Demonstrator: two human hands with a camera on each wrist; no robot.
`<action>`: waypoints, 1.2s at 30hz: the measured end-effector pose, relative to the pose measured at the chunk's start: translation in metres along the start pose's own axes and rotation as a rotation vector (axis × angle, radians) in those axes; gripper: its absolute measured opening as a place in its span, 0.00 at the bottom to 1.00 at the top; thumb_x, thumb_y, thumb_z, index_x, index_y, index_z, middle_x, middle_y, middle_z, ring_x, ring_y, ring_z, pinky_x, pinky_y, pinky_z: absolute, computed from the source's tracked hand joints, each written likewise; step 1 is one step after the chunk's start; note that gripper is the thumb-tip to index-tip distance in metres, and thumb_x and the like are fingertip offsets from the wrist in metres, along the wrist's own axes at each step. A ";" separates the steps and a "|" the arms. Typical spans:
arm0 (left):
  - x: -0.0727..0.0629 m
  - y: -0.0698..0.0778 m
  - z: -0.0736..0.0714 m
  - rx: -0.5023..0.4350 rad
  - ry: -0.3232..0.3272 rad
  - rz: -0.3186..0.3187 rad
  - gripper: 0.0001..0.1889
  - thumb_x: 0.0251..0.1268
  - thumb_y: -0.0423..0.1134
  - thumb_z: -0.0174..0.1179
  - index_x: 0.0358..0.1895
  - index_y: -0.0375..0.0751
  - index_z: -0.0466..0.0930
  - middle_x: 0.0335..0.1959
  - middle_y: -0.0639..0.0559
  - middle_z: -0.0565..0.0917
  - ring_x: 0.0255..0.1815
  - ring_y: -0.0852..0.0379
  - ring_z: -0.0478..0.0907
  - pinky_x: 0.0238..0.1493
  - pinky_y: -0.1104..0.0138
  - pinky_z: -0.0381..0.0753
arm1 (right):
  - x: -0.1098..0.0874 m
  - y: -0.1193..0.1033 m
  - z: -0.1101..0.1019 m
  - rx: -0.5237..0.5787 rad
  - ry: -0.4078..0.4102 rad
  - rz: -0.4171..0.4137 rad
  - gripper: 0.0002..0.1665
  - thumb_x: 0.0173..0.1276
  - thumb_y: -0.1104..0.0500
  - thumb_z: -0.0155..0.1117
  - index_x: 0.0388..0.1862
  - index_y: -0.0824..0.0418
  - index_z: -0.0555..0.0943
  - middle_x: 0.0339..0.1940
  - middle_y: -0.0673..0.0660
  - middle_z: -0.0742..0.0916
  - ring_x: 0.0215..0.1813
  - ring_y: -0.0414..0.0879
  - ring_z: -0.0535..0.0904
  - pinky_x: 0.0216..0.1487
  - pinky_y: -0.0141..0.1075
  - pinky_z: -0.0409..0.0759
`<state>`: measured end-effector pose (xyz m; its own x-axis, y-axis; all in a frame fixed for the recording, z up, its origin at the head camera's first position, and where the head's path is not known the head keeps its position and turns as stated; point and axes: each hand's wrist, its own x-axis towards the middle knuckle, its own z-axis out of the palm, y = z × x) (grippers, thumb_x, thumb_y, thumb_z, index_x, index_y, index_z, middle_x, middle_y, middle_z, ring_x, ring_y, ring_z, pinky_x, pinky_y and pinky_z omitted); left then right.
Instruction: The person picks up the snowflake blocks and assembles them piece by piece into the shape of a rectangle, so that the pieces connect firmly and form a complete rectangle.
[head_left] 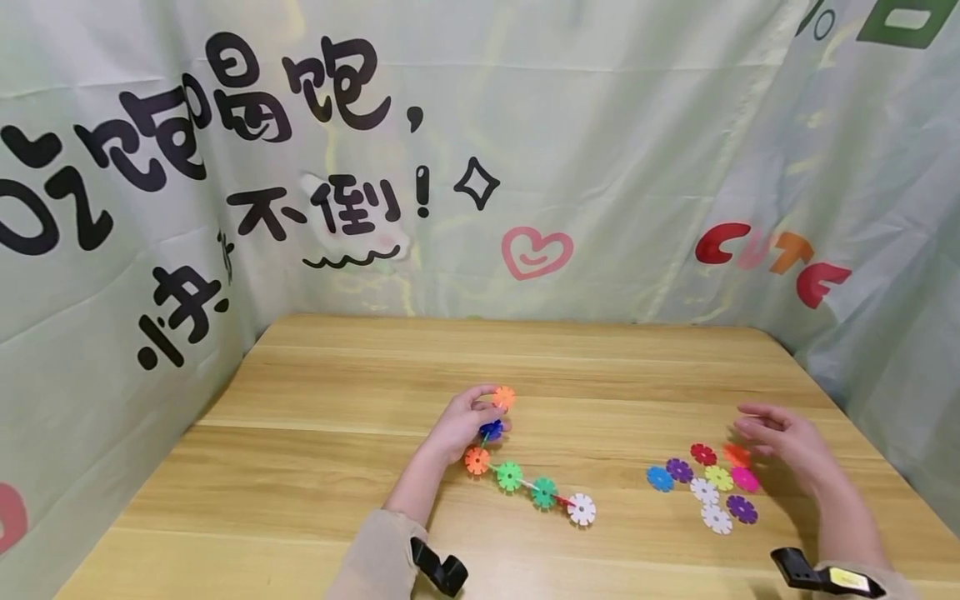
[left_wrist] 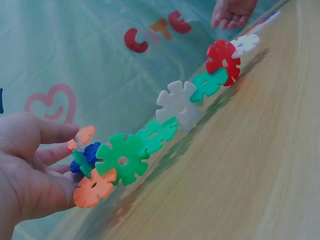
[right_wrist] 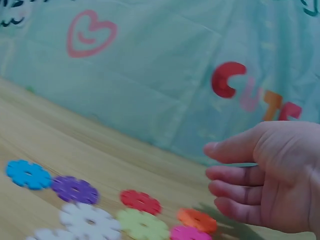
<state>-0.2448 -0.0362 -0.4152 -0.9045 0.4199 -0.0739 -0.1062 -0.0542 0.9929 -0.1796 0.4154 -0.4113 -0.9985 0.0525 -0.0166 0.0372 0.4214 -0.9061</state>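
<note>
Nine loose plastic discs [head_left: 708,483] lie in a cluster on the wooden table [head_left: 337,392], at about three o'clock from the joined chain [head_left: 536,487]. That chain already runs to some seven or eight interlocked discs, from the orange disc [head_left: 504,397] at its upper end down to a white disc [head_left: 581,509] at five o'clock. By my reckoning the linking is roughly half done, with the loose pile left to add.

The left hand [head_left: 461,425] pinches the chain's upper end, fingers curled round the orange and blue pieces, lifting that end while the rest trails on the wood. The right hand [head_left: 780,437] hovers just beside the pile at its two o'clock edge, fingers loosely spread and holding nothing.

Room is generous toward twelve o'clock, where bare wood reaches the printed cloth backdrop [head_left: 525,150]. The near table edge sits close to both forearms, and cloth walls close in at nine and three o'clock.
</note>
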 end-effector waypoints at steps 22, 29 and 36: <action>0.000 0.000 0.001 0.003 0.012 -0.006 0.25 0.69 0.30 0.50 0.67 0.31 0.57 0.49 0.31 0.74 0.45 0.40 0.79 0.41 0.59 0.82 | 0.001 0.003 -0.002 -0.508 -0.146 0.048 0.26 0.61 0.55 0.65 0.48 0.76 0.74 0.37 0.57 0.79 0.37 0.46 0.69 0.35 0.34 0.71; -0.001 0.001 0.001 -0.002 0.009 -0.001 0.26 0.68 0.31 0.51 0.67 0.31 0.57 0.50 0.30 0.73 0.45 0.40 0.79 0.41 0.57 0.82 | 0.000 0.000 0.001 -0.513 -0.130 0.036 0.22 0.59 0.56 0.67 0.41 0.72 0.73 0.33 0.56 0.77 0.35 0.47 0.68 0.32 0.33 0.69; 0.001 -0.001 0.000 0.000 0.017 -0.010 0.26 0.68 0.31 0.50 0.67 0.31 0.56 0.49 0.30 0.74 0.44 0.41 0.80 0.39 0.60 0.82 | -0.001 -0.002 0.001 -0.457 -0.115 0.072 0.17 0.64 0.59 0.62 0.40 0.72 0.71 0.28 0.54 0.75 0.30 0.44 0.67 0.29 0.31 0.67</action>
<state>-0.2453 -0.0360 -0.4164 -0.9102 0.4053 -0.0850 -0.1149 -0.0499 0.9921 -0.1786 0.4131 -0.4099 -0.9898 0.0068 -0.1425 0.0950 0.7770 -0.6223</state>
